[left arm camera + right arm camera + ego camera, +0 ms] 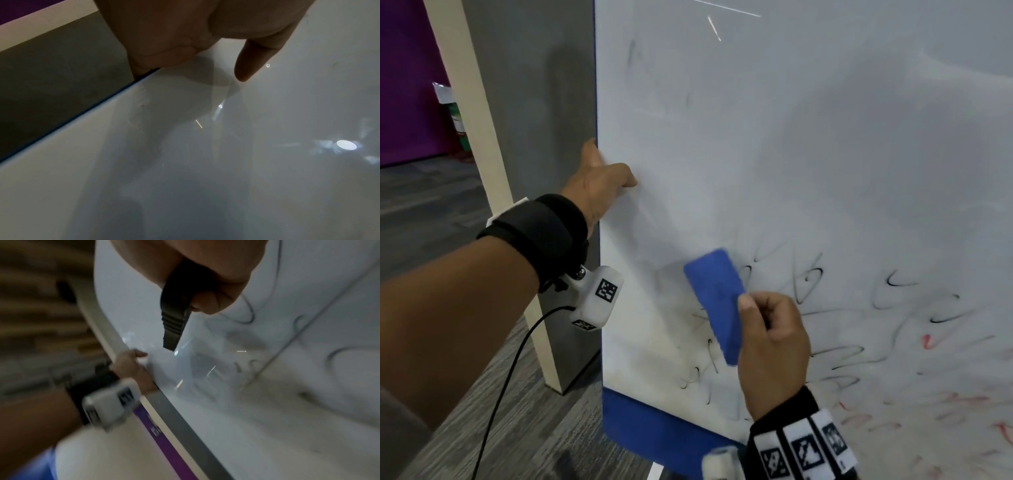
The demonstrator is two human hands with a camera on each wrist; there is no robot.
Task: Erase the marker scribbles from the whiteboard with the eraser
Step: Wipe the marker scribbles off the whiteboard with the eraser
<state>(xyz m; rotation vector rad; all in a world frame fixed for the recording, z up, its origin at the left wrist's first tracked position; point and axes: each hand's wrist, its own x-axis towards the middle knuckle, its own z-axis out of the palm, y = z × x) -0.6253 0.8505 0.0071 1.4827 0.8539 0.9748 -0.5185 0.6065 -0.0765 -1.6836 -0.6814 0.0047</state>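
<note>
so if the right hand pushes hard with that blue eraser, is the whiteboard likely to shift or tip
Probably it can shift: the left hand grips the whiteboard by its side edge, which suggests bracing. The board looks like a thin stiff panel on a blue base, likely freestanding. The eraser in the right hand presses low, so tipping seems less likely than sliding.

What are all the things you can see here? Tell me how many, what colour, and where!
whiteboard: one, white with a blue edge, upright, filling most of the head view.
eraser: one, blue, against the board's lower part.
black scribbles: many, black, lower board, right of the eraser.
red scribbles: several, red, smeared, bottom right of the board.
post: one, cream, left of the board.
carpet: one, grey, on the floor.
wall: one, purple, far left.
left hand: holds the board's left edge.
right hand: grips the eraser.
</note>
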